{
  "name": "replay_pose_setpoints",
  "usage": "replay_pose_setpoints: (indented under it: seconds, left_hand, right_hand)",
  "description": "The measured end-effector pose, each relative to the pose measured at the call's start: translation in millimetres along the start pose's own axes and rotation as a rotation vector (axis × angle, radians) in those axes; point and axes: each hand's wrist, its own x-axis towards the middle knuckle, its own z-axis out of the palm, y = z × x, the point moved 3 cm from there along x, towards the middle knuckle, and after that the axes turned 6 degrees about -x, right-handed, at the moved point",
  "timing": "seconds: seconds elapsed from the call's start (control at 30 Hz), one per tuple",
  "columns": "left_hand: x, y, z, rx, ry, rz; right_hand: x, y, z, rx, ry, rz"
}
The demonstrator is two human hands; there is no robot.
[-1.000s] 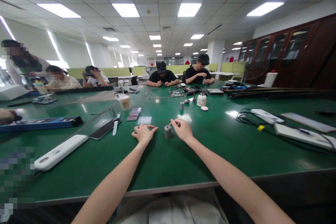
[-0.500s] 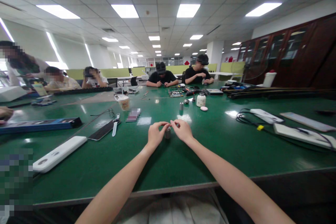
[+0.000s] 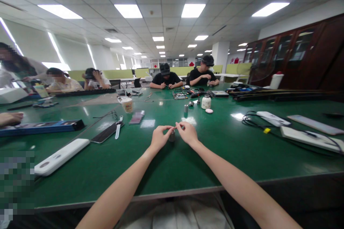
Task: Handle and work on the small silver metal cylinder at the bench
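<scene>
On the green table (image 3: 115, 171) stands a small grey metal cylinder (image 3: 172, 137), partly hidden behind my left fingers. My left hand (image 3: 161, 136) is closed in a pinch just above its top. Close by on the right, my right hand (image 3: 186, 132) pinches too, its fingertips almost meeting the left ones. Whatever lies between the fingertips is too small to make out. Farther off stands a similar metal cylinder (image 3: 186, 108), near a white jar (image 3: 206, 102) and a round pale lid (image 3: 209, 111).
To the left lie a white power strip (image 3: 63, 156), a dark phone (image 3: 104, 134), a white-strapped watch (image 3: 117, 128) and a paper cup (image 3: 127, 105). Cables and white power strips (image 3: 309, 139) lie at right. Several people sit around the table; a co-worker's hand (image 3: 11, 118) rests at far left.
My hands stay over the cylinder, with only a slight shift of the fingers. At the far left, the co-worker's hand has come farther into view.
</scene>
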Motion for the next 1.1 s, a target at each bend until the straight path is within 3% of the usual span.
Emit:
replay_pose_setpoints:
  seconds: [0.17, 0.47, 0.93, 1.1]
  left_hand:
    - [-2, 0, 2.4, -0.018, -0.035, -0.009]
    - [-6, -6, 7.6, 0.006, -0.122, -0.055]
    - [-7, -2, 5.9, 0.078, -0.167, -0.054]
    - [-7, -1, 5.5, 0.096, -0.174, -0.047]
  right_hand:
    - [1, 3, 2, 0.015, -0.026, 0.02]
    - [-1, 4, 15, 0.036, -0.197, -0.102]
    - [-2, 1, 10, 0.04, -0.18, -0.111]
    - [-1, 0, 7, -0.016, -0.11, -0.067]
